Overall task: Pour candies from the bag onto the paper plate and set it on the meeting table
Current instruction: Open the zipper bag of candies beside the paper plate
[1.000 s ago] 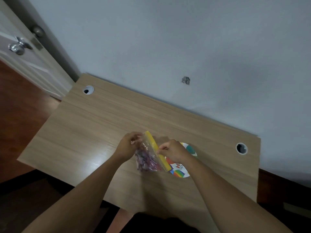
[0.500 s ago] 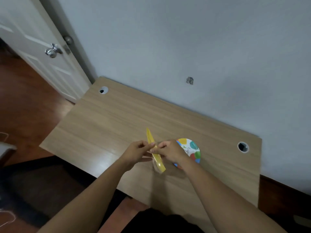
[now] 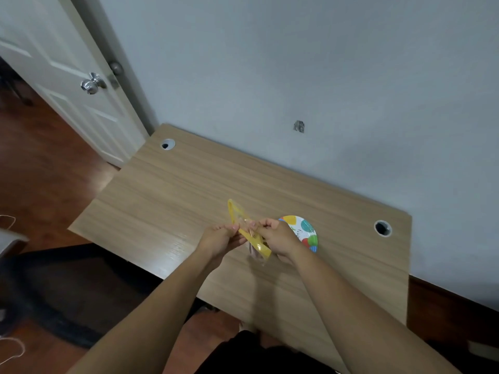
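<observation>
A clear candy bag (image 3: 243,228) with a yellow zip strip is held above the wooden table (image 3: 189,190). My left hand (image 3: 220,237) pinches one side of the zip and my right hand (image 3: 275,234) pinches the other side. The yellow mouth gapes apart at its far end. The bag's body hangs below my fingers and the candies are mostly hidden. A colourful paper plate (image 3: 305,230) lies flat on the table just right of my right hand, partly covered by it.
The table stands against a grey wall and has a cable hole at the far left (image 3: 168,144) and one at the right (image 3: 382,228). A white door (image 3: 67,85) with a metal knob stands at left. Dark wood floor surrounds the table.
The bag has turned from showing its candy-filled side to edge-on. Both hands now pinch the zip and its far end has spread apart. The view has swung left toward the door.
</observation>
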### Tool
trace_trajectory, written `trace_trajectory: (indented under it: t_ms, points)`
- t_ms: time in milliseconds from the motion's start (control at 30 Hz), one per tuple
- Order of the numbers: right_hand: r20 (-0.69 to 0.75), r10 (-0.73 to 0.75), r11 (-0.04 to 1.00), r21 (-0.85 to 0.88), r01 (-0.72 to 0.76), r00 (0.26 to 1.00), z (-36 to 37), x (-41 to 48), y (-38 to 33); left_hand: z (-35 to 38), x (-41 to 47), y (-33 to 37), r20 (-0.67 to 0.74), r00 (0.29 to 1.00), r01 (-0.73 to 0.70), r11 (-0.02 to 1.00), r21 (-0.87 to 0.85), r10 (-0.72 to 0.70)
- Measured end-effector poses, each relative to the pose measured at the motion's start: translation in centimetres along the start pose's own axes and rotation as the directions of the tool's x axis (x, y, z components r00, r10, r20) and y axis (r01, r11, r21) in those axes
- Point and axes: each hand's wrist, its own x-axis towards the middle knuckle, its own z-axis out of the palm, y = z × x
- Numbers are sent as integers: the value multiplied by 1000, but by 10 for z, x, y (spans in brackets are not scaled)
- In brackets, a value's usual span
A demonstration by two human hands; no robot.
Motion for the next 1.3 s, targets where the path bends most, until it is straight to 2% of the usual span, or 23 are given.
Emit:
trace_trajectory:
  t_ms: [67, 133, 200, 300, 433, 500, 567, 667, 733, 867, 967, 1033, 1100, 1133, 1233, 1300]
  points:
    - [-59, 33, 987, 157, -23, 998, -2, 0, 0, 1, -4, 2, -58, 998, 10, 999, -40, -12]
    - [-128, 20, 987, 163, 1, 992, -5, -2, -1, 0, -8, 4, -66, 998, 8, 1000, -25, -10]
    - [-185, -84, 996, -57, 75, 979, -8, -4, -1, 0, -12, 6, -67, 998, -14, 995, 95, 20]
    - [-242, -185, 926, -368, 86, 952, -15, -13, -4, -5, -14, 11, -127, 983, -82, 940, 331, 130]
    - [-297, -237, 838, -544, 40, 925, -34, -19, -6, -23, -11, 25, -149, 951, -99, 721, 686, 273]
    - [-287, -270, 777, -628, 32, 919, -39, -22, -9, -26, -15, 32, -106, 964, -69, 617, 784, 243]
    - [-263, -311, 751, -657, 67, 913, -40, -25, -15, -24, -20, 37, -62, 979, -61, 569, 820, 195]
    - [-228, -340, 752, -649, 118, 912, -37, -29, -22, -26, -26, 41, 14, 992, -84, 564, 821, 127]
    - [-213, -373, 743, -652, 153, 903, -37, -33, -25, -29, -28, 42, 90, 996, -89, 580, 810, 27]
    - [-203, -426, 735, -646, 206, 882, -45, -43, -35, -33, -28, 44, 206, 971, -105, 550, 829, -125]
    - [-170, -438, 729, -642, 238, 883, -54, -52, -44, -35, -10, 40, 198, 972, -116, 478, 871, -126]
    - [-164, -431, 745, -619, 247, 887, -60, -59, -49, -35, 5, 33, 227, 973, -196, 371, 908, -42]
    - [-151, -423, 761, -594, 261, 893, -67, -65, -54, -31, 16, 27, 333, 937, -349, 255, 902, 104]
    - [-128, -425, 762, -584, 279, 896, -70, -67, -57, -26, 19, 24, 411, 895, -442, 227, 868, 173]
    - [-79, -427, 781, -534, 324, 901, -80, -73, -64, -3, 17, 27, 606, 734, -661, 119, 741, 306]
    - [-88, -421, 812, -480, 332, 903, -88, -77, -67, 11, 19, 28, 722, 599, -784, 72, 616, 347]
